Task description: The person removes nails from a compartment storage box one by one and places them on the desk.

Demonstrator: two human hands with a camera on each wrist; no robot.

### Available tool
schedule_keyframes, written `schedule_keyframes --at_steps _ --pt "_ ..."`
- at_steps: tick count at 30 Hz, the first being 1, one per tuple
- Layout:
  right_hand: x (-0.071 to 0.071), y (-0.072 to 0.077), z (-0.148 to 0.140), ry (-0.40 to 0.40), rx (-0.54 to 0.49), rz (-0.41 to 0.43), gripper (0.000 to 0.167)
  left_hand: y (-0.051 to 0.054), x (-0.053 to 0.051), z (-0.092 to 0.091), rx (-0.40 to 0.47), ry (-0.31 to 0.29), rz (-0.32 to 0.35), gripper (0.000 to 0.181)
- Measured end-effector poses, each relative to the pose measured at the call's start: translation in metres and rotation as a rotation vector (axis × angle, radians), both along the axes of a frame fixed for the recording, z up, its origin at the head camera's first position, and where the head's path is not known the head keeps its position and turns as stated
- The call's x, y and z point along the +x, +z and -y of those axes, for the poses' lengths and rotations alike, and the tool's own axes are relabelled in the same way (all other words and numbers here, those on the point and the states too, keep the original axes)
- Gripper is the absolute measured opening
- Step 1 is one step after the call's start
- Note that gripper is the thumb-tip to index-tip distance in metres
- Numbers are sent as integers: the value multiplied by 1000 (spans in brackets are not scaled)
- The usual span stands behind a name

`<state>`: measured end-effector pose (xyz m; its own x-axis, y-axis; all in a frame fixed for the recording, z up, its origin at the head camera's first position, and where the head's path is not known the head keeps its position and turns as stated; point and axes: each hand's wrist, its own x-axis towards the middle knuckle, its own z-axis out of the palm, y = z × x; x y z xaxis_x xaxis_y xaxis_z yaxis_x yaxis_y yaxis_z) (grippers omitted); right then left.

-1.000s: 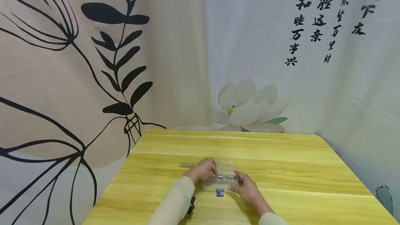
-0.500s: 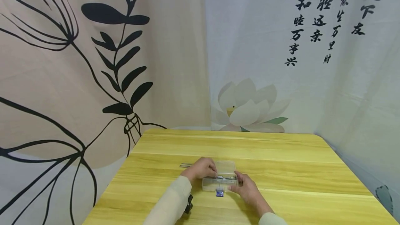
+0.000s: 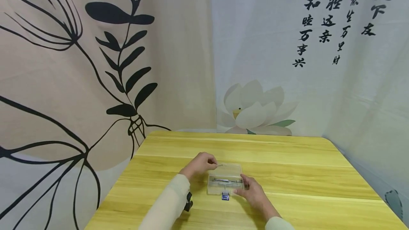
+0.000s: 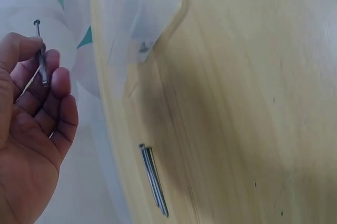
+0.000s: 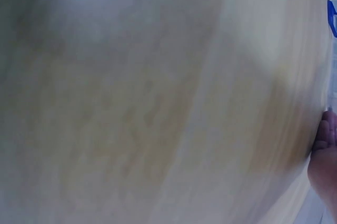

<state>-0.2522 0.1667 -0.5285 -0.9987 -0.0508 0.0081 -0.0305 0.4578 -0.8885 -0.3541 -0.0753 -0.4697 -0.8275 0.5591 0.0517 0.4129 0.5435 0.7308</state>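
My left hand [image 3: 202, 163] is raised at the far left of the clear plastic box [image 3: 214, 189]. Between thumb and fingers it pinches a thin metal nail [image 4: 43, 70], head pointing away from the palm. More metal nails [image 3: 227, 181] lie in the back compartment of the box, whose lid [image 3: 230, 169] stands open behind. My right hand [image 3: 254, 191] holds the box by its right side, thumb at the front corner. Only part of that hand shows at the right wrist view's edge. A few loose nails [image 4: 152, 181] lie together on the table, hidden by my left hand in the head view.
A blue latch [image 3: 225, 197] sticks out from the box's front. The wood-grain table [image 3: 303, 173] extends around the box on all sides. Behind it hangs a printed curtain [image 3: 179, 63].
My left hand has lifted out of the box and moved up and left with a nail in its fingers. The right hand stays on the box.
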Motion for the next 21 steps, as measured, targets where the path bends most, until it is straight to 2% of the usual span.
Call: schedule_keyframes --at_steps 5,10,21 --pt "0 0 0 6 1 5 82 2 -4 13 51 39 10 15" --pt "1 2 0 6 12 0 81 4 -8 28 85 52 15 13" --pt "1 2 1 3 13 8 81 5 -9 65 87 103 38 13"
